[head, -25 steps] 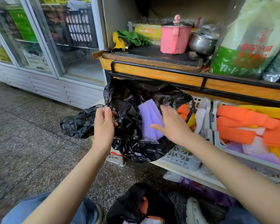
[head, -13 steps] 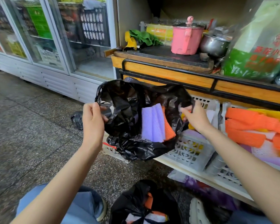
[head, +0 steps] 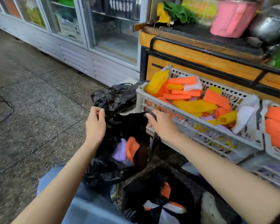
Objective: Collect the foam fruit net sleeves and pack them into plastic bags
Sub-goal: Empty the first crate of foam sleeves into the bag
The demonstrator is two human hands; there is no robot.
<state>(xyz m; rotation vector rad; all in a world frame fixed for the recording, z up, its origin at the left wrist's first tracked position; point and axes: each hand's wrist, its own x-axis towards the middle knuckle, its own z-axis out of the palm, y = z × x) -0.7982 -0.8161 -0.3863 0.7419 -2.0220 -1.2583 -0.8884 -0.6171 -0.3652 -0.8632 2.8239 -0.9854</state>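
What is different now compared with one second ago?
The right hand left the purple sleeve inside the black bag, took hold of the bag's right edge, and both hands lowered the bag toward the floor. The left hand kept its pinch on the left edge; the white crate stayed put.

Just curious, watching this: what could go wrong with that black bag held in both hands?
If the left hand or right hand loses its pinch on the black bag, the orange sleeve near its mouth may spill out. The bag might also snag on the crate beside it.
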